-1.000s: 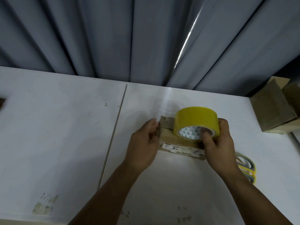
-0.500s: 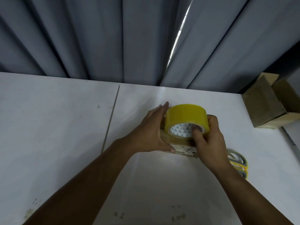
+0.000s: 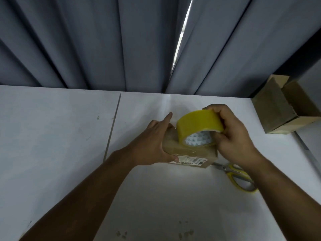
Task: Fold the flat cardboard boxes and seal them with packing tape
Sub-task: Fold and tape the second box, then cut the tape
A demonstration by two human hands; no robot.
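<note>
A small brown cardboard box (image 3: 188,154) with a white printed label on its near side lies on the white table (image 3: 57,136), near the middle. My left hand (image 3: 153,141) presses on the box's left end, fingers over the top and thumb on the near side. A yellow roll of packing tape (image 3: 198,124) with a white patterned core stands on the box's top. My right hand (image 3: 232,134) grips the roll from the right, fingers over its top edge.
Yellow-handled scissors (image 3: 238,179) lie on the table just right of the box, partly under my right wrist. An open cardboard box (image 3: 278,108) stands at the far right edge. Grey curtains (image 3: 104,40) hang behind the table. A seam runs down the tabletop on the left.
My left hand slid from the box's left end onto its top and near side. My right hand shifted its grip up over the tape roll, which tilted and moved slightly right.
</note>
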